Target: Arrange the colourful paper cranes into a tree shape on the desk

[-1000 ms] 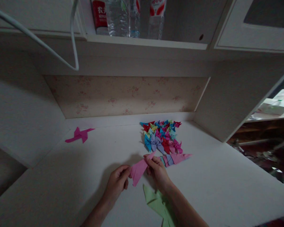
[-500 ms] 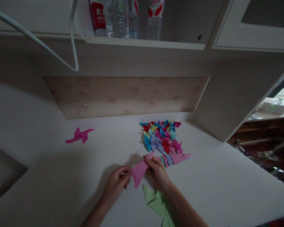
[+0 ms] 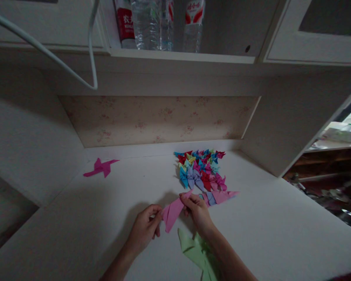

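A pink folded paper piece (image 3: 173,212), pointed at its ends, is held just over the white desk between both hands. My left hand (image 3: 145,226) pinches its left corner between thumb and fingers. At the upper right end, my right hand (image 3: 196,208) grips it with the thumb on top. Beneath my right forearm lies a larger light green folded paper (image 3: 194,251), partly covered by the arm. Beyond my right hand is a row of overlapping pink, lilac and blue folded papers (image 3: 219,196). A cluster of small colourful origami pieces (image 3: 200,168) sits behind that row.
A magenta origami piece (image 3: 101,168) lies at the desk's back left. Plastic bottles (image 3: 193,29) and a red-labelled container (image 3: 125,23) stand on the shelf above. A white bent tube (image 3: 58,60) hangs at upper left. Cabinet sides (image 3: 292,117) bound the desk (image 3: 266,226).
The view has shifted slightly, so the surroundings sit a little further right and lower. Both hands keep their hold on the pink paper, with hardly any movement.
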Demonstrator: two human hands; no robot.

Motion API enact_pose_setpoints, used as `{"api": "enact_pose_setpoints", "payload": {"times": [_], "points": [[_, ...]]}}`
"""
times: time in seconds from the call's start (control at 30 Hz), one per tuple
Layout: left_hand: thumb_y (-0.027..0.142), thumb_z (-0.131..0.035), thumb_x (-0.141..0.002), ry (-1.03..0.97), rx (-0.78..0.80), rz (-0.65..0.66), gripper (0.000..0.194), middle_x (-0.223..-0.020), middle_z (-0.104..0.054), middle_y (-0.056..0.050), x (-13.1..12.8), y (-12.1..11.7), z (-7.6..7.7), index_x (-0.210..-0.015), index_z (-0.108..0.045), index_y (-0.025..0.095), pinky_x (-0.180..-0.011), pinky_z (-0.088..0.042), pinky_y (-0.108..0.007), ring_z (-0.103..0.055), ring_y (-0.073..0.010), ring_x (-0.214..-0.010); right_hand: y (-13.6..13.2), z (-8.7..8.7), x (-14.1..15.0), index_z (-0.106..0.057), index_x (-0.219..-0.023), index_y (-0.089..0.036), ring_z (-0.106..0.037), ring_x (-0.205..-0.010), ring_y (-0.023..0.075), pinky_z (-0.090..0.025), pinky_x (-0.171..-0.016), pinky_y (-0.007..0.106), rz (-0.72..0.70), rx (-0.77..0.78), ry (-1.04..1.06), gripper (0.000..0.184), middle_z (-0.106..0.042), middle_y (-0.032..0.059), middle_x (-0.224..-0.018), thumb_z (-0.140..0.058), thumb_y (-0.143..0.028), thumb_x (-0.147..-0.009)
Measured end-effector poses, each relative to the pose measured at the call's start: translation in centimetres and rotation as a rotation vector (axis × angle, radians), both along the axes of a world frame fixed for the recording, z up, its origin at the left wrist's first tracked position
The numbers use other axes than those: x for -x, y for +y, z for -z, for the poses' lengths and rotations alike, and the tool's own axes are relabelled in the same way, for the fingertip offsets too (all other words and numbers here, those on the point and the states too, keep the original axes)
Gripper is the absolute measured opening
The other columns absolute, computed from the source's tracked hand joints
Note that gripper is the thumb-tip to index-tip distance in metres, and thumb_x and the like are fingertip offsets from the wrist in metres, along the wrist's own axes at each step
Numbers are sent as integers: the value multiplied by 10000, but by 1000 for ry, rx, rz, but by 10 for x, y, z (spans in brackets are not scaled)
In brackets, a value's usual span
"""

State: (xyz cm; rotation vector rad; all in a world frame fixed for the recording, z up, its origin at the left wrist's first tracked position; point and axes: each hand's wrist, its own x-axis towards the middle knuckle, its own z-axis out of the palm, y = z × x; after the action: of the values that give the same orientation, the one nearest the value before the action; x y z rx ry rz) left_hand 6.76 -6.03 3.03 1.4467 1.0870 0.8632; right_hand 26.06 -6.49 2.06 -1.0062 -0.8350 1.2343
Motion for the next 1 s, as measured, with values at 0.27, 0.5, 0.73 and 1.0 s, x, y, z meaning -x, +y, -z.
{"api": "enact_pose_setpoints", "payload": {"times": [0.27, 0.5, 0.73, 1.0], "points": [[519, -591, -797, 30, 38, 85, 360, -637, -592, 25, 4, 0, 8, -821, -605, 160, -358, -337, -170, -523, -78, -402, -4, -2, 1, -712, -745, -159, -368, -453, 80, -257, -437, 222, 11, -32, -116, 308, -476, -41, -511, -718, -467, -729], [505, -644, -751, -47, -1, -149, 350, -576, -583, 41, 10, 4, -9, -828, -599, 166, -364, -354, -178, -475, -75, -381, -7, -4, 3, -671, -875, -141, -380, -385, 49, -254, -374, 193, -28, 63, 188, 406, -518, -45, -553, -625, -535, -792], [406, -602, -806, 51, -183, 22, 239, -701, -664, -8, -56, 24, -71, -841, -633, 171, -445, -405, -198, -532, -92, -454, -12, 6, 20, -605, -706, -150, -393, -327, 62, -252, -299, 191, -242, 245, 283, 335, -519, -43, -504, -624, -484, -736], [254, -551, -809, 434, -401, 370, 198, -823, -745, -62, -198, 52, -54, -862, -717, 162, -664, -480, -245, -671, -177, -751, -11, 16, 27, -537, -581, -167, -383, -326, 72, -263, -307, 183, -206, 237, 194, 271, -458, -40, -415, -530, -419, -682]]}}
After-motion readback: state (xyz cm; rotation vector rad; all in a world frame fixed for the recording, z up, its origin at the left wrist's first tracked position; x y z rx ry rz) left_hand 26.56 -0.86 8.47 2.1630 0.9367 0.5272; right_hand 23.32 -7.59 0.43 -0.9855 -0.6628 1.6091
